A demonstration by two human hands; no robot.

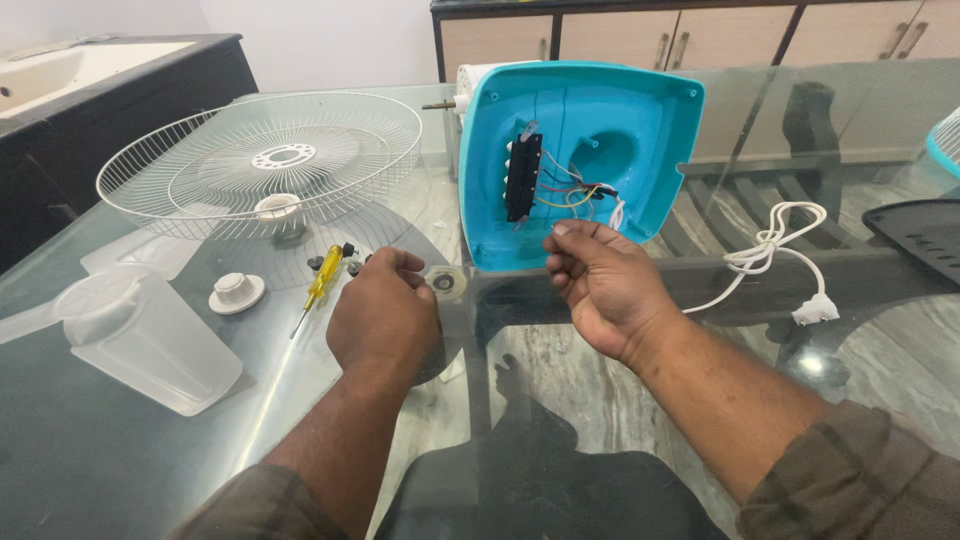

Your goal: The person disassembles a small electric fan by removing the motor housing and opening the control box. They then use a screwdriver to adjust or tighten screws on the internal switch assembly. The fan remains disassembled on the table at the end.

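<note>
1. One turquoise fan base [600, 110] stands tipped up on the glass table [620, 400], its hollow underside facing the camera.
2. Inside the base: one black switch block [523, 178] and a bunch of coloured wires [572, 192].
3. The right hand [598, 280] is at the base's lower edge, fingers curled just below the wires; whether it pinches anything, I cannot tell.
4. The left hand [385, 310] is closed, fingertips pinching one small round clear part [444, 283] on the glass.
5. One yellow screwdriver [322, 280] lies just left of that hand, a few dark screws [330, 258] around it.
6. One white wire grille [262, 160] lies at back left.
7. One white cap [237, 291], one clear blade [140, 335], one white cord with plug [775, 250].
</note>
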